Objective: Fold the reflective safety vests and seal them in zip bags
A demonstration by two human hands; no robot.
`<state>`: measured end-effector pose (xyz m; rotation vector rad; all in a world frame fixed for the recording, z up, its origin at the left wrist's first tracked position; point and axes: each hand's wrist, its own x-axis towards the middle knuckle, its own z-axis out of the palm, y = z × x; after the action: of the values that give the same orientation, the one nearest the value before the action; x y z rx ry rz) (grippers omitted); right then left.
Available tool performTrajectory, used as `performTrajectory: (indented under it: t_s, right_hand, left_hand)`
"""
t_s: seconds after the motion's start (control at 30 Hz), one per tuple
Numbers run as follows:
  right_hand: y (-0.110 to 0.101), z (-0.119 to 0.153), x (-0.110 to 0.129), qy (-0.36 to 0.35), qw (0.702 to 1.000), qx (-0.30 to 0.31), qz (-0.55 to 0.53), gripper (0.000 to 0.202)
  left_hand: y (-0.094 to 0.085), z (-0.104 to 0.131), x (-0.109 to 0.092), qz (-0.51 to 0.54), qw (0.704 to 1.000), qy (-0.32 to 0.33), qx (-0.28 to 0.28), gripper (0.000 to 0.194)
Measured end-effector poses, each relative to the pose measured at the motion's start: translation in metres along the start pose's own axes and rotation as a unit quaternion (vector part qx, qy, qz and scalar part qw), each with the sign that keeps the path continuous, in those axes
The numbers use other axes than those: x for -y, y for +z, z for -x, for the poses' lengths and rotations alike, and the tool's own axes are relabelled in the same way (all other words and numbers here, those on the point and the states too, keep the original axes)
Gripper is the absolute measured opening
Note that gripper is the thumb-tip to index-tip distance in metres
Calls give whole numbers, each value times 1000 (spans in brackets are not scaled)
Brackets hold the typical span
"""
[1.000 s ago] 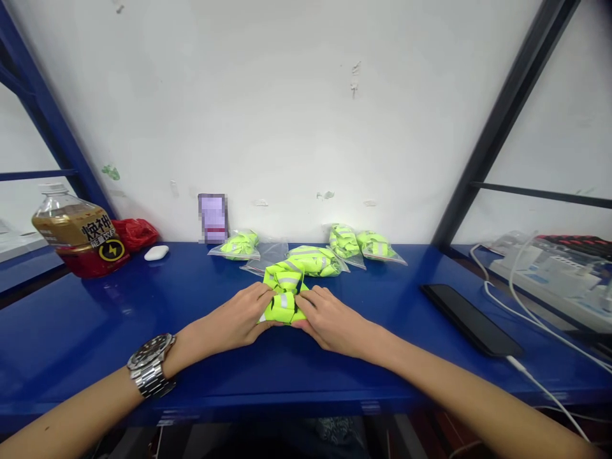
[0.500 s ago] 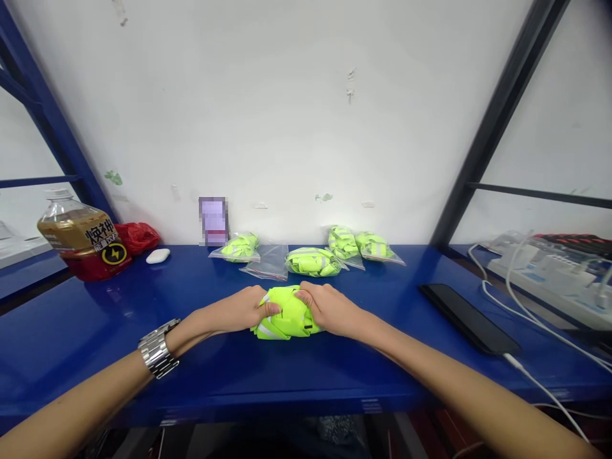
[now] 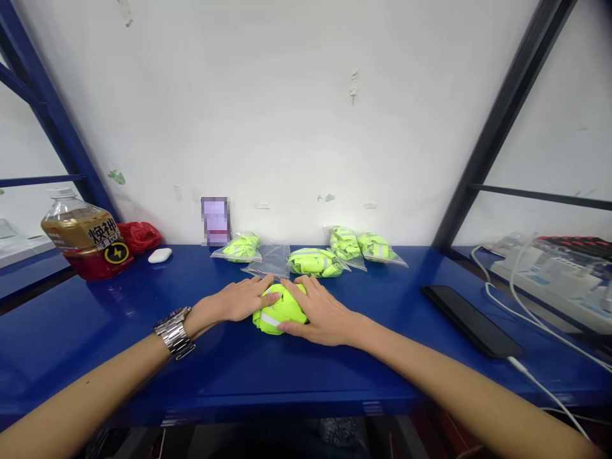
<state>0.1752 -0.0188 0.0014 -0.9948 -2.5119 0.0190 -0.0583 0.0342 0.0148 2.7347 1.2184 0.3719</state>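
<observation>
A neon-yellow reflective vest (image 3: pixel 282 309) with a silver stripe lies rolled into a compact bundle on the blue table. My left hand (image 3: pixel 246 298) presses on its left side, thumb across the top and fingers reaching over the far side. Around its right side curves my right hand (image 3: pixel 322 313), its thumb at the near edge and its fingers over the top. Both hands grip the bundle between them. Just beyond it, an unfilled clear zip bag (image 3: pixel 273 260) lies flat.
Along the wall lie bagged yellow bundles (image 3: pixel 315 262), with another bag (image 3: pixel 241 247) near a propped phone (image 3: pixel 216 221). At left stand a large drink bottle (image 3: pixel 88 236), a red plastic bag (image 3: pixel 138 237) and a white case (image 3: pixel 159 255). A black phone (image 3: pixel 471 320) charges by cable at right.
My right hand has shifted its grip, opening from a pinch on top to wrap the right side. The left fingers have stretched out flatter, and the bundle looks narrower and more compact.
</observation>
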Motion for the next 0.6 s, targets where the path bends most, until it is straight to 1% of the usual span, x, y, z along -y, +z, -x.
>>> performTrajectory:
  t_s: [0.07,0.1,0.13,0.17,0.2,0.23,0.3,0.33,0.37,0.43,0.47,0.5,0.53,0.6]
  right_hand:
    - [-1,-2,-1,7,999,33,8,73]
    - [0,-3,-3,7,999,40,10,71]
    - [0,-5,-6,6,999,45,10,70]
    - [1,-6,-8,5,999,49,9,70]
    - [2,-7,-11,4,999,54,9,70]
    - [3,-8,-13,3,998,56,12,71]
    - [6,-9,-16,5,998,57,21,70]
    - [7,-9,-17,8,998,56,25,69]
    - [8,-10,-18,9,998,54,26,69]
    - [9,-10,-20,7,998,52,18,67]
    - [9,-10,-21,1,999,53,10,68]
    - [9,-10,-23,-7,998,55,1,71]
    - [9,-10,-24,-14,998,56,-8,76]
    - [9,-10,-26,-24,998,53,-26,87]
  left_hand:
    - [2,2,-5,-39,999,-17,0,49]
    - [3,3,-9,-66,997,-21,-18,46]
    - [5,4,-13,-92,994,-11,-54,42]
    - [6,5,-17,-113,990,13,-87,39]
    - [8,6,-21,-125,985,44,-109,37]
    - [10,7,-24,-125,982,76,-115,38]
    - [15,8,-28,-96,983,126,-90,43]
    - [17,8,-29,-77,986,135,-68,50]
    - [18,7,-30,-62,988,132,-44,62]
    - [20,5,-33,-47,993,106,3,90]
    - [20,3,-34,-45,995,89,21,99]
    - [19,1,-35,-42,996,75,35,102]
    - [17,0,-36,-38,996,68,45,100]
    - [12,-3,-38,-25,995,75,54,88]
